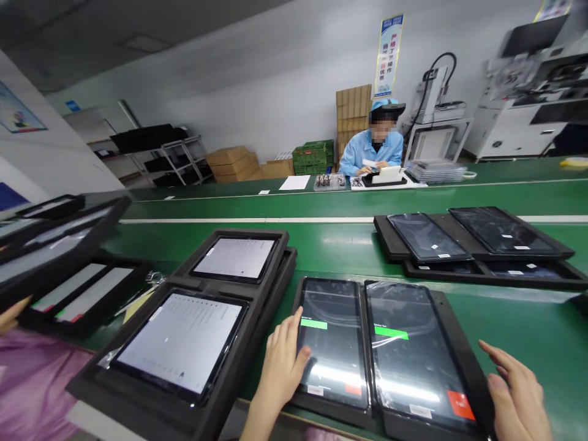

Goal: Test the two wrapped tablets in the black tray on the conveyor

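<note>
"What's the layout?"

"The bench [331, 248] carries everything. Left of the tray [452, 334] is the left stack [138, 410], with bright screens upward; beyond the tray's far right corner is the right stack [454, 229], dark screens up (one overhangs its foam a little)."

"Why foam?"

"Probably so the glass can't slide or knock. In the tray, the left tablet [337, 349] and right tablet [408, 361] lie side by side, faces up, so both are readable at a glance."

"And the hands?"

"The left hand [281, 361] is at the tray's left side, loosely open: fingers nearly straight and close together, fingertips at the left tablet's edge, thumb apart over its border. It looks like steadying, not gripping. The right hand [519, 392] is just beside the tray's right edge, thumb and fingers spread, holding nothing (whether the thumb touches foam, I can't tell)."

"Smallest thing?"

"The white label [315, 390] near the left tablet's near edge."
</note>
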{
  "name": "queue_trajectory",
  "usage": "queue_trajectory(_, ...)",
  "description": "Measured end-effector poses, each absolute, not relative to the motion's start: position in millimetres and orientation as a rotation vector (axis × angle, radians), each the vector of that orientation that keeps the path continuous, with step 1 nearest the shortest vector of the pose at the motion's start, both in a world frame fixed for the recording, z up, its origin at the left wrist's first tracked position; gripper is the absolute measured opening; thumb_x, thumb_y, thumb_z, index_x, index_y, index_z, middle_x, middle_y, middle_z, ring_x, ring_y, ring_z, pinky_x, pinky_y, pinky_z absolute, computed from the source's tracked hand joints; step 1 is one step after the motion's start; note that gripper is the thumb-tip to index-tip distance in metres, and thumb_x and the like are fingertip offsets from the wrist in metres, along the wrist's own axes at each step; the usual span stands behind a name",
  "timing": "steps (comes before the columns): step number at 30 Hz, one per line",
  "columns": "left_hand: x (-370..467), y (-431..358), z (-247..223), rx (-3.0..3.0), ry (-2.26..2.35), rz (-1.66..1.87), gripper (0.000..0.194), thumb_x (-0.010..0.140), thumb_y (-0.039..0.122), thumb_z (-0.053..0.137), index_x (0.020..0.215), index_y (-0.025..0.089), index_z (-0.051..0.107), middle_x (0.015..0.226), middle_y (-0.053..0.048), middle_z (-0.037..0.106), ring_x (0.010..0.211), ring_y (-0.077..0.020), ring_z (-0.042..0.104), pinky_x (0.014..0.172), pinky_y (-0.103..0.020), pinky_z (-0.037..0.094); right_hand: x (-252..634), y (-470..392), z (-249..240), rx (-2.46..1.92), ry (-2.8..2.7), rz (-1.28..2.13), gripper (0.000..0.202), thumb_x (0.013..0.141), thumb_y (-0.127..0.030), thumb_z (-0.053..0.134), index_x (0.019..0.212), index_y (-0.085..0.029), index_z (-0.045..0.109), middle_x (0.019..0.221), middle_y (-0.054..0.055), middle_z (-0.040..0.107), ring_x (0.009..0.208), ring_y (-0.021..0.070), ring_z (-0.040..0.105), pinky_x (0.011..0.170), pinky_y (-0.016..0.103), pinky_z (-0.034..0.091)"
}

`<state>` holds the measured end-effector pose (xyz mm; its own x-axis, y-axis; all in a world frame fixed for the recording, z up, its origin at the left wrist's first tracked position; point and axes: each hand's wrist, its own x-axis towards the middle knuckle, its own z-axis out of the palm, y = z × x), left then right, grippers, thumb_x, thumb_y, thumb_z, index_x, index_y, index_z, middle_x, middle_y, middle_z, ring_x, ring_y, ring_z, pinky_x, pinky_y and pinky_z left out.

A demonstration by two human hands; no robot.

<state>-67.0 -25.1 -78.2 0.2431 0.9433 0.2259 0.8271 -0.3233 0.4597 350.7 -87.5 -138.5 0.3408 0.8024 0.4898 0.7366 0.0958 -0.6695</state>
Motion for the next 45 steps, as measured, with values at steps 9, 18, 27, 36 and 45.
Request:
queue_trajectory(9, -24, 50, -4, 2.337, 1.417, 0.336, 0.050, 0.108, 0.040, 0.034, 0.153, 0.020, 0.040, 0.158, -0.013, 0.040, 0.146, -0.0242, 0.042, 0.122, -0.040, 0.038, 377, -5, -116, -1.544, -1.603, 0.344, 0.058, 0.102, -0.065, 0.029, 0.125, -0.029, 0.069, 0.129, 0.011, 0.061, 0.123, 0.0364, 0.053, 0.107, 0.058, 0.042)
queue_trajectory(18, 37, 86, -11, 2.583, 1.082, 0.154, 0.067, 0.096, 0.023, 0.058, 0.157, 0.023, 0.031, 0.157, -0.015, 0.044, 0.145, -0.0317, 0.043, 0.120, -0.051, 0.036, 347, 71, -110, -1.581, -1.688, 0.312, 0.073, 0.100, -0.068, 0.019, 0.100, -0.031, 0.082, 0.135, 0.012, 0.055, 0.124, 0.0368, 0.047, 0.107, 0.062, 0.041)
queue_trajectory(27, 19, 104, -15, 2.617, 1.095, 0.230, 0.058, 0.099, 0.028, 0.049, 0.155, 0.022, 0.034, 0.162, -0.015, 0.037, 0.149, -0.0315, 0.036, 0.123, -0.060, 0.027, 348, 73, -113, -1.540, -1.603, 0.329, 0.067, 0.101, -0.068, 0.026, 0.105, -0.028, 0.080, 0.133, 0.013, 0.053, 0.122, 0.0365, 0.047, 0.107, 0.062, 0.040)
queue_trajectory(36, -10, 107, -1, 2.616, 1.160, 0.371, 0.039, 0.104, 0.035, 0.036, 0.119, 0.022, 0.069, 0.118, -0.009, 0.069, 0.111, -0.0261, 0.065, 0.103, -0.046, 0.047, 350, 70, -109, -1.493, -1.447, 0.315, 0.079, 0.105, -0.065, 0.012, 0.100, -0.020, 0.077, 0.121, 0.015, 0.058, 0.116, 0.0303, 0.051, 0.106, 0.048, 0.044)
queue_trajectory(45, -4, 131, -12, 2.618, 1.184, 0.397, 0.051, 0.106, 0.053, 0.030, 0.109, 0.032, 0.076, 0.138, -0.006, 0.061, 0.129, -0.0291, 0.053, 0.122, -0.061, 0.017, 342, 69, -107, -1.557, -1.501, 0.278, 0.073, 0.103, -0.064, 0.020, 0.091, -0.024, 0.080, 0.124, 0.014, 0.057, 0.116, 0.0325, 0.049, 0.107, 0.052, 0.039)
